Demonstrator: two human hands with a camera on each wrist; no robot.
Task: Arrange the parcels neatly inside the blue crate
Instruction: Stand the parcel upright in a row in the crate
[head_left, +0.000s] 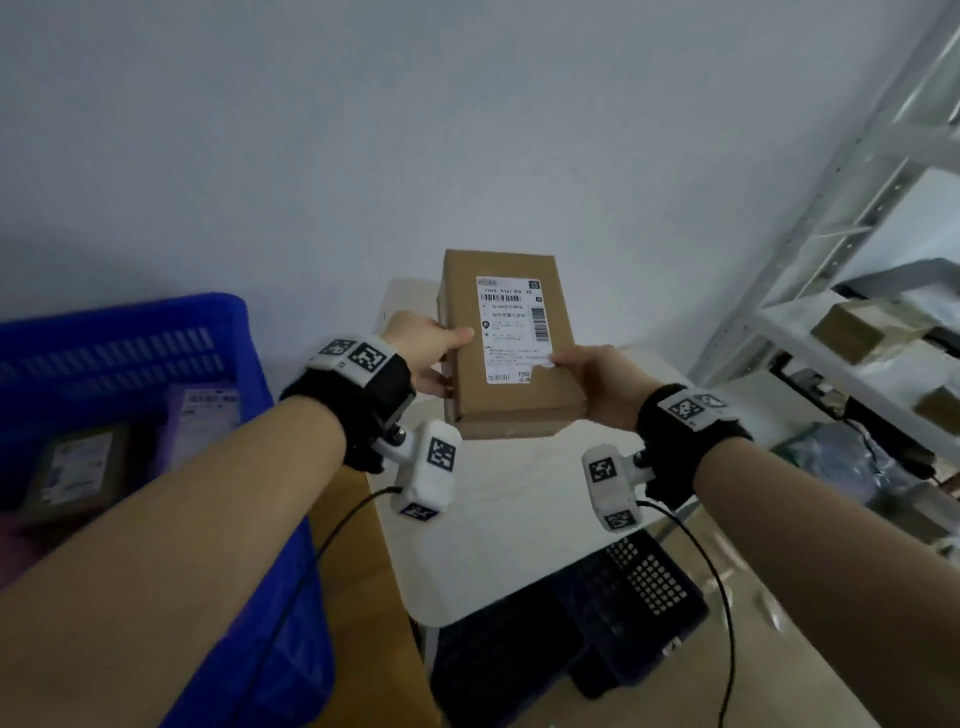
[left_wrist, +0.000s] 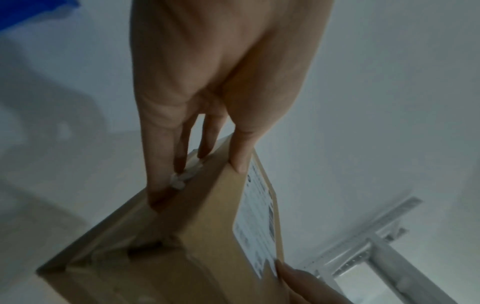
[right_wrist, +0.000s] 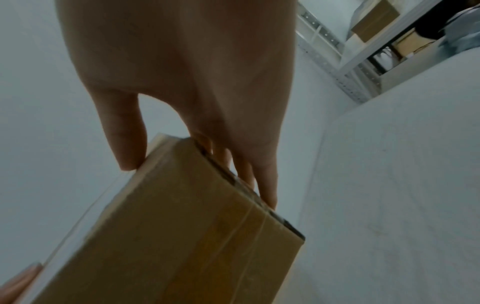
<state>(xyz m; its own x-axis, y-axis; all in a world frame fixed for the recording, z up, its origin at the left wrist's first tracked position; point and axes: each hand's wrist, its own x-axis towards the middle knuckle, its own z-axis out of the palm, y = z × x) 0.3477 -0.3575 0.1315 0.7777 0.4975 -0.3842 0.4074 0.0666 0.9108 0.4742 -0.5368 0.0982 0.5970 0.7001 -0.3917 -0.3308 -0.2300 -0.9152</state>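
Observation:
A brown cardboard parcel (head_left: 506, 343) with a white shipping label is held in the air above a white table (head_left: 498, 545). My left hand (head_left: 431, 348) grips its left side, thumb on the label face and fingers behind. My right hand (head_left: 592, 379) grips the right side the same way. The left wrist view has the parcel (left_wrist: 182, 236) pinched between thumb and fingers (left_wrist: 161, 185). In the right wrist view the parcel (right_wrist: 182, 226) shows its taped underside. The blue crate (head_left: 130, 332) stands at the left with two labelled parcels (head_left: 78, 467) inside.
A grey metal shelf rack (head_left: 857, 260) with cardboard boxes stands at the right. A dark perforated crate (head_left: 597, 623) sits low under the table's near edge. A pale wall is straight ahead. Cables hang from both wrist cameras.

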